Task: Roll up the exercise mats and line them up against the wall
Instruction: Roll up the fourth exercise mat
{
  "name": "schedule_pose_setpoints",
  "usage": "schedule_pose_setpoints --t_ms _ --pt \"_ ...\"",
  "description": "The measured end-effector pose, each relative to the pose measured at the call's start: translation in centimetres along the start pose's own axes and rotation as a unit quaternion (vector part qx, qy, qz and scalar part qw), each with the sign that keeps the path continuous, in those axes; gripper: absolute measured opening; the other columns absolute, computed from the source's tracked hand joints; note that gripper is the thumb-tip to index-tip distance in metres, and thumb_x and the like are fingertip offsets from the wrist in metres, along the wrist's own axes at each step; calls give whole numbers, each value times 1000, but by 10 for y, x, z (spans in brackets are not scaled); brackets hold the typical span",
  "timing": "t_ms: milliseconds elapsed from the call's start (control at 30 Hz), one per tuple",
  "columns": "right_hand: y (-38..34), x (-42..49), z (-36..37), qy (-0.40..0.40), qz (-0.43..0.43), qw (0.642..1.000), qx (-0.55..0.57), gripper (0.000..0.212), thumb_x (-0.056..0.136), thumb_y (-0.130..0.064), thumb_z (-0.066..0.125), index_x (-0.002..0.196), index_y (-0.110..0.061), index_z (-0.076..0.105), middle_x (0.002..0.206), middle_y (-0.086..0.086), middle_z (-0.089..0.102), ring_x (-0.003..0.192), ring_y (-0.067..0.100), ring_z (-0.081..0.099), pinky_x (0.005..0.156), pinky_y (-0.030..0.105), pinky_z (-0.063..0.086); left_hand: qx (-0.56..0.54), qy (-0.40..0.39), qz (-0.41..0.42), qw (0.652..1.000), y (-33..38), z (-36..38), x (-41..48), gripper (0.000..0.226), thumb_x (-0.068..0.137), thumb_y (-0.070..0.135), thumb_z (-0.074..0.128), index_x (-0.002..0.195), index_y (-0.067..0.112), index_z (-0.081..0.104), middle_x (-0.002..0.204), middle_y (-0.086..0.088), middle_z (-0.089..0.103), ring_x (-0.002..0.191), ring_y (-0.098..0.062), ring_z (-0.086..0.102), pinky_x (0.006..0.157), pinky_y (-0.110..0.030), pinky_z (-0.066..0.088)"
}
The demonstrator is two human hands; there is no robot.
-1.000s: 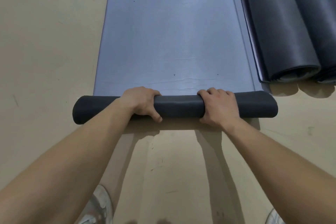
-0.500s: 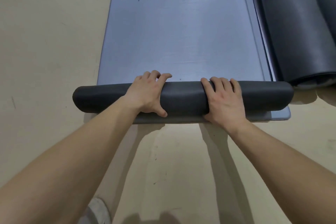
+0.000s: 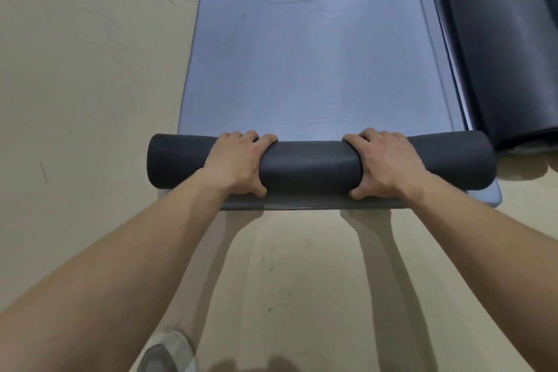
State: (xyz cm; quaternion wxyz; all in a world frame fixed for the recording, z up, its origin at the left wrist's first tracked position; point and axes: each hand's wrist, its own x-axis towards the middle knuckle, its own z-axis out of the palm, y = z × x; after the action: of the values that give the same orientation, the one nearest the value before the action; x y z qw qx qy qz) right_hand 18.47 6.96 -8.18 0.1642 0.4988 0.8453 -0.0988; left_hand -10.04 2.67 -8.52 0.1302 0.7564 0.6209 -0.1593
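Note:
A blue-grey exercise mat (image 3: 314, 63) lies flat on the floor and stretches away from me. Its near end is wound into a dark roll (image 3: 311, 164) that lies across the mat. My left hand (image 3: 237, 161) grips the roll left of its middle, fingers curled over the far side and thumb under the near side. My right hand (image 3: 383, 163) grips it right of the middle in the same way. A thin strip of a mat (image 3: 302, 205) shows beneath the roll on my side.
A large dark rolled mat (image 3: 507, 48) lies along the right edge, close to the flat mat. Beige floor (image 3: 90, 69) spreads to the left and towards me. The toe of a white shoe (image 3: 167, 350) shows at the bottom.
The roll has moved forward along the mat and grown thicker. Both hands have shifted from fingers laid over the top to a curled grip round it.

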Motion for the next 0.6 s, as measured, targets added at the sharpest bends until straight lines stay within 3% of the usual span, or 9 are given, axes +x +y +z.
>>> schedule_pose_setpoints --t_ms 67,133,200,267,333,467,533,600 --pt "-1 -16 -10 -73 -13 997 27 109 54 -69 79 148 -34 37 127 -2 55 109 25 60 96 40 48 -26 -74 16 997 10 -3 -16 105 61 62 82 149 37 30 123 3 55 106 -23 57 91 -38 46" --pt "-5 -40 -9 -139 -4 989 44 114 56 -69 79 153 -34 30 134 -3 53 119 25 56 108 46 42 -65 -165 28 984 18 0 -31 104 60 64 83 146 40 30 121 7 55 104 -20 57 89 -38 49" --pt "-13 -67 6 -110 35 993 34 116 63 -65 77 158 -31 19 148 -2 44 135 26 44 120 55 24 -102 -216 21 971 21 3 -34 104 55 66 85 142 44 32 124 9 58 106 -20 58 94 -43 52" --pt "-23 -87 21 -35 50 998 -3 109 68 -59 77 155 -29 19 151 0 40 139 27 38 121 59 20 -133 -233 10 963 20 -4 -33 106 52 68 86 141 46 34 128 9 59 109 -21 58 98 -45 51" --pt "-22 -90 28 -3 52 999 -4 102 68 -59 78 150 -32 25 147 -2 42 135 27 40 118 57 23 -109 -191 15 975 24 -5 -42 111 55 73 83 148 43 32 134 8 57 116 -21 57 100 -43 49" --pt "-10 -66 8 -62 38 996 42 98 61 -61 75 145 -40 31 139 -5 48 125 25 50 111 51 33 -13 29 -37 999 44 22 -86 111 67 83 67 156 34 24 155 4 41 140 -24 41 119 -45 30" --pt "-6 -52 -5 -98 28 993 62 100 58 -64 78 145 -40 34 134 -7 52 119 24 54 105 48 39 -24 39 -50 998 42 28 -85 110 67 79 71 155 33 24 155 4 42 139 -24 43 121 -45 29" --pt "-2 -43 -10 -95 28 993 58 104 56 -67 79 147 -38 36 134 -6 53 119 24 55 105 46 41 -63 33 -36 997 30 19 -68 102 64 76 72 150 36 33 145 7 52 126 -22 53 113 -42 39"
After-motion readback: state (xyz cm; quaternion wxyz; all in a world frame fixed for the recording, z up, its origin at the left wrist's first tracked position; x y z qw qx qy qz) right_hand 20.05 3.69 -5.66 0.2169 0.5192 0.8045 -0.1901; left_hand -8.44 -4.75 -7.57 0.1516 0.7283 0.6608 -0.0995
